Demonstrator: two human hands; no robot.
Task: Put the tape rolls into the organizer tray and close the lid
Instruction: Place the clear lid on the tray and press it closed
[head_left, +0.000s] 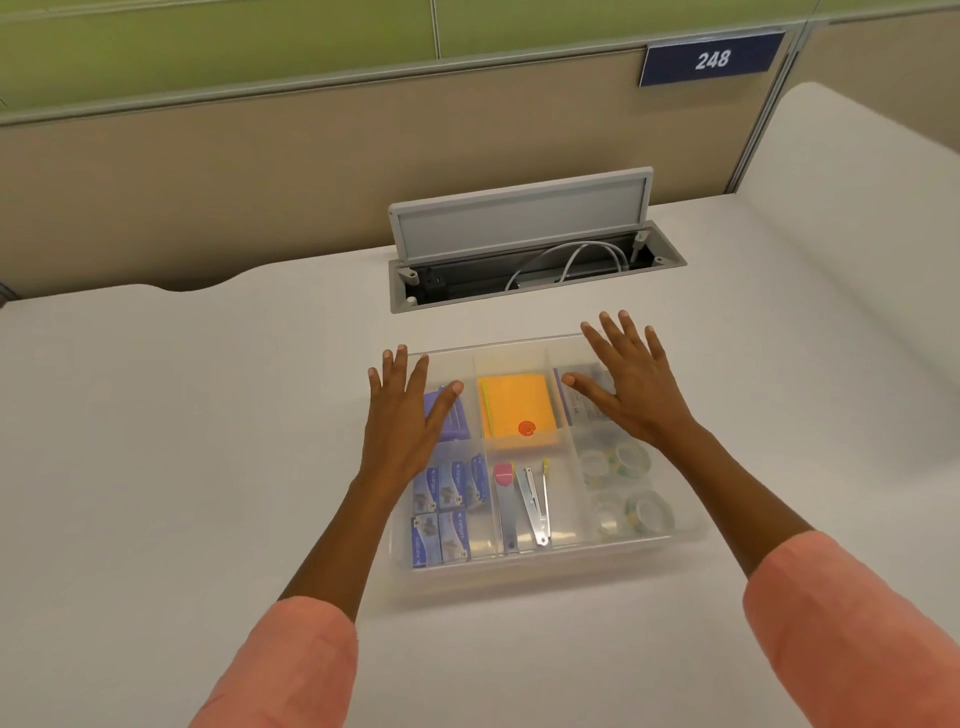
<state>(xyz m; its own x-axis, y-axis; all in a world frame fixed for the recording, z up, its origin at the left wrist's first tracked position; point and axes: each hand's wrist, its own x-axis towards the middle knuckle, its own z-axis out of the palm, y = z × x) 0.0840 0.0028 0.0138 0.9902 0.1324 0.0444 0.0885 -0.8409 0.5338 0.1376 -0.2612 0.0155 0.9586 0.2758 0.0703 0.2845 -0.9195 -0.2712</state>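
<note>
My sleeves (291, 670) are salmon pink. The organizer tray (691, 525) is frosted clear plastic on a pale grey-white counter (182, 441). In the middle of the frame sits an orange pad (517, 408) with a red sticker (527, 428). Lower left of it are blue-and-white small boxes (441, 514); the tape rolls (628, 486) at lower right are clear with green-yellow cores. At upper right, a navy sign (711, 58) carries white numerals; the wall panel (208, 36) is green.

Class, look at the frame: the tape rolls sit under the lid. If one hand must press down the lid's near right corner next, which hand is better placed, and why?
The right hand, probably. It lies flat on the lid over the tray's right column, directly beyond the tape rolls. The left hand rests over the left column, so it would have to cross the tray.
</note>
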